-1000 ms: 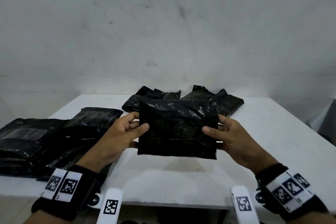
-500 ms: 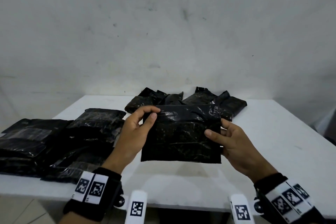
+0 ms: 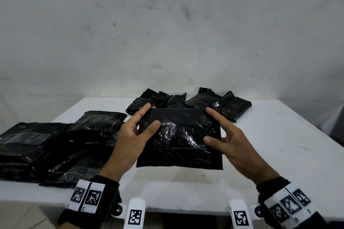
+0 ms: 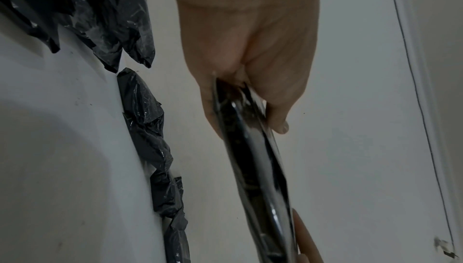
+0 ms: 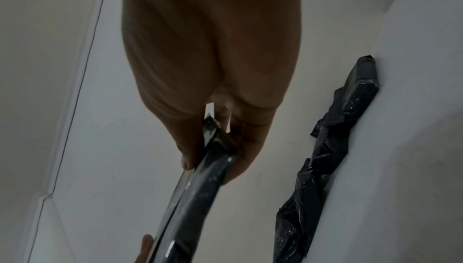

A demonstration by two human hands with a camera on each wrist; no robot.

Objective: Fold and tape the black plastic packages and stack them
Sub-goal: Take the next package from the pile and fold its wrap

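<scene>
I hold a black plastic package (image 3: 179,139) up above the white table (image 3: 279,145), its top edge folded toward me. My left hand (image 3: 137,132) pinches its upper left corner, thumb on the front and fingers behind. My right hand (image 3: 221,135) pinches the right side the same way, index finger along the folded top. In the left wrist view the package (image 4: 253,160) is seen edge-on between the thumb and fingers of the left hand (image 4: 248,65). The right wrist view shows that edge (image 5: 198,192) pinched by the right hand (image 5: 213,89).
A pile of crumpled black packages (image 3: 188,102) lies at the back of the table. A stack of flatter black packages (image 3: 55,145) fills the left side. A grey wall (image 3: 167,33) rises behind the table. The table's right half is bare.
Both hands shifted up to the package's top corners and the top flap now lies folded toward me. The package tilted back a little.
</scene>
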